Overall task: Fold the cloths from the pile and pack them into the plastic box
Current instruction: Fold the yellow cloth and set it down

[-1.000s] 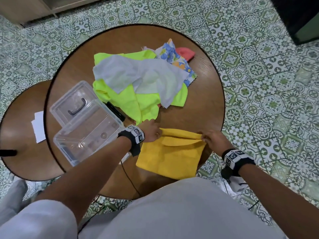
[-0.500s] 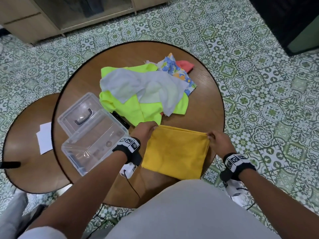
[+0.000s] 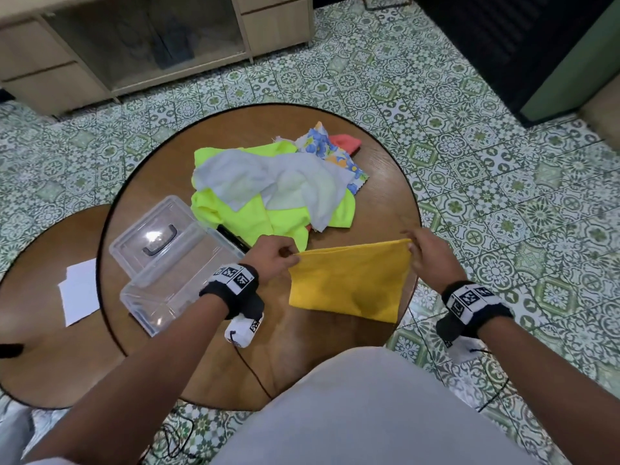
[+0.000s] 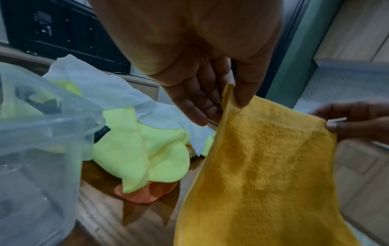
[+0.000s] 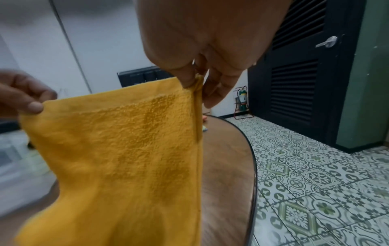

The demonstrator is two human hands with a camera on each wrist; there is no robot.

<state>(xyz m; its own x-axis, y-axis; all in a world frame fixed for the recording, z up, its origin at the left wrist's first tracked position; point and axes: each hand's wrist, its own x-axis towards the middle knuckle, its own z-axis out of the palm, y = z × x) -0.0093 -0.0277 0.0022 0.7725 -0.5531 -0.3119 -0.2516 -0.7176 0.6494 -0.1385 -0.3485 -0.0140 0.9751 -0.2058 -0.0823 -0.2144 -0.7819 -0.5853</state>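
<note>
A folded yellow cloth point(image 3: 349, 280) point(image 4: 263, 174) point(image 5: 118, 158) hangs in the air above the near side of the round wooden table point(image 3: 385, 182). My left hand point(image 3: 280, 255) point(image 4: 227, 103) pinches its upper left corner and my right hand point(image 3: 421, 248) point(image 5: 194, 83) pinches its upper right corner, so the top edge is stretched between them. The clear plastic box point(image 3: 174, 280) point(image 4: 31, 158) stands open and empty on the table to the left of my left wrist. The pile of cloths point(image 3: 271, 193) point(image 4: 126, 133) lies beyond the hands at the table's middle.
The box's clear lid point(image 3: 151, 233) with a dark handle lies behind the box. The pile holds neon yellow-green, pale grey, floral and coral cloths. A lower round table point(image 3: 40, 347) with a white paper point(image 3: 80, 290) is at the left. Patterned tiled floor surrounds the tables.
Both hands have lifted the folded yellow cloth off the table by its far corners; it now hangs from them. The camera view has tilted up.
</note>
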